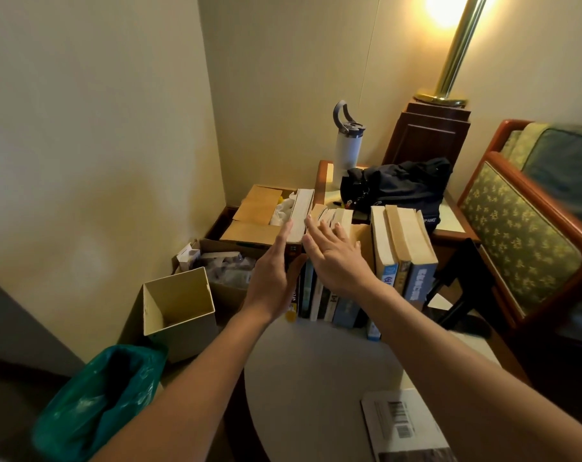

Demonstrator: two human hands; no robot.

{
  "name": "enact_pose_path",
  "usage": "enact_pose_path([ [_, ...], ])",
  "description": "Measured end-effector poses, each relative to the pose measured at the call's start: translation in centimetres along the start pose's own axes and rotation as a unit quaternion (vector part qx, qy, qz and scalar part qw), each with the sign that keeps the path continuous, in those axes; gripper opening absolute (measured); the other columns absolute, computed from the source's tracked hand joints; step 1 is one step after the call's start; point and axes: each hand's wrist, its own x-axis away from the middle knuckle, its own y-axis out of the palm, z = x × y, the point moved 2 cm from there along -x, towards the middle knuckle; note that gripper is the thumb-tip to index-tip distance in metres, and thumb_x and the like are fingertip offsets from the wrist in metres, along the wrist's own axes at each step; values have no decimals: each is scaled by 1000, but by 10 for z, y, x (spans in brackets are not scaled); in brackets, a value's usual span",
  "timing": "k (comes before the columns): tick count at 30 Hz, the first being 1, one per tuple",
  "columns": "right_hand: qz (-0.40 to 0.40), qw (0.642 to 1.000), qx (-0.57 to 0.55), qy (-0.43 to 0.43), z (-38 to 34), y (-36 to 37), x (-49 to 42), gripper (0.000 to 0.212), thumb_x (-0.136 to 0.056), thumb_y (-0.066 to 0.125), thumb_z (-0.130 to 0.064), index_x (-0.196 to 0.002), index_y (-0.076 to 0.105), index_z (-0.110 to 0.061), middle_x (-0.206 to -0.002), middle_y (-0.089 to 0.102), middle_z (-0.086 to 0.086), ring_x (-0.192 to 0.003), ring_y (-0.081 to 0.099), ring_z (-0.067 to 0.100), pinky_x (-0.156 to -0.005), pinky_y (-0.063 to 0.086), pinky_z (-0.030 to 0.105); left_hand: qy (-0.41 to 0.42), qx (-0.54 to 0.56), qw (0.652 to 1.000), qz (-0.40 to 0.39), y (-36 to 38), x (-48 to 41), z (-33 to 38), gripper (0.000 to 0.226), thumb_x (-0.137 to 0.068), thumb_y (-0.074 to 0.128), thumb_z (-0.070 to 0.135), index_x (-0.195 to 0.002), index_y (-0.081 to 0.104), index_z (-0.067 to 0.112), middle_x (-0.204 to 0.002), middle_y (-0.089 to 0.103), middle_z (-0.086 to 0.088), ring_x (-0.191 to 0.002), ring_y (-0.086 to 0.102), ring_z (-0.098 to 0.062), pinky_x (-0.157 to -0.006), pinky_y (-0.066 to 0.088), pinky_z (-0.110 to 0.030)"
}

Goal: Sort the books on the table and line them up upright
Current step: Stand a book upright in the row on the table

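A row of upright books point(319, 295) stands along the far edge of the round grey table point(316, 371), spines toward me. The tallest book point(301, 216) stands at the row's left end, and three tall books with yellowed pages point(404, 248) stand at the right end. My left hand point(272, 278) lies flat against the left side of the tall book, fingers straight. My right hand point(336, 255) rests with spread fingers on top of the shorter middle books, hiding their upper edges. Neither hand grips anything.
Left of the table stand a beige empty bin point(179, 311), a green-bagged bin point(99, 405) and open cardboard boxes point(252, 215). Behind are a side table with a black bag point(399, 185), a white bottle point(346, 145), a lamp and a chair. A paper package point(406, 425) lies near me.
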Motion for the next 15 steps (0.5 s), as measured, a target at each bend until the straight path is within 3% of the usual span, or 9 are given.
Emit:
enact_pose_path([
  [3, -11, 1000, 2, -9, -3, 0, 11, 57, -103, 15, -60, -156, 0, -47, -168, -3, -4, -153, -15, 21, -118, -9, 61, -9, -14, 1000, -4, -1, 3, 1, 68, -102, 45, 42, -160, 14, 25, -155, 44, -2, -125, 60, -19, -97, 54, -37],
  [6, -31, 999, -22, -17, -7, -4, 20, 55, -103, 16, -60, -155, 2, -49, -168, 0, -3, -153, -12, 22, -118, -7, 61, -27, -23, 999, -14, -5, 8, 6, 65, -105, 47, 31, -159, 11, 30, -159, 36, 1, -133, 52, -20, -104, 44, -34],
  [9, -44, 998, -28, -33, -12, -11, 42, 56, -102, 20, -61, -155, 5, -50, -167, 4, -4, -154, -7, 22, -121, -2, 57, -42, -8, 999, -30, -9, 21, 11, 72, -103, 51, 22, -159, 8, 37, -163, 28, 5, -140, 44, -20, -111, 41, -42],
  [12, -12, 997, -38, -61, -7, -12, 83, 57, -103, 28, -58, -156, 8, -49, -166, 9, -9, -154, -2, 17, -124, 8, 50, -39, -35, 998, -25, -8, 48, 13, 81, -99, 60, 18, -159, 8, 36, -159, 37, -1, -133, 53, -19, -104, 50, -37],
  [15, 32, 997, -38, -67, 7, -5, 126, 57, -104, 37, -52, -156, 13, -47, -165, 17, -11, -153, 2, 14, -124, 16, 48, -66, -47, 996, -47, -1, 78, 16, 81, -98, 60, 19, -159, 9, 35, -156, 41, -6, -136, 49, -21, -105, 45, -34],
])
